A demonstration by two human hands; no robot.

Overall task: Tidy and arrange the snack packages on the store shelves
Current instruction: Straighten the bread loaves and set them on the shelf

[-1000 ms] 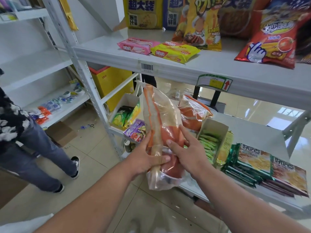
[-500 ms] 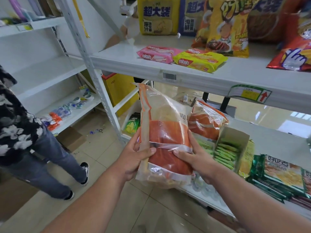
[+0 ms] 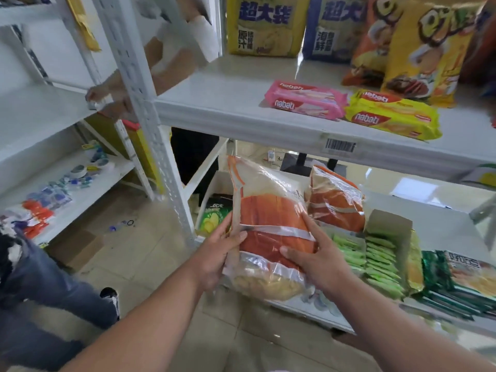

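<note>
Snack bag (image 3: pixel 271 224): clear film with orange print, held upright in the air in front of the lower shelf (image 3: pixel 429 224), below the upper shelf (image 3: pixel 228 103).
Contents: pale loose pieces settled at the bottom; judged light, crushable.
Film: soft, glossy, creased; judged slippery, no stiffness of its own.
Left hand (image 3: pixel 214 253): grip wrapped round the left edge, thumb across the front.
Right hand (image 3: pixel 316 259): grip curled round the right side, thumb on the front face.
Hold advice: support low at both edges; avoid squeezing the filled middle.
Neighbour: matching bag (image 3: pixel 335 202) standing just behind, far right.
Near right: green packets (image 3: pixel 381 261) in an open carton.
Upper shelf stock: pink wafer pack (image 3: pixel 306 102), yellow wafer pack (image 3: pixel 391 116).
</note>
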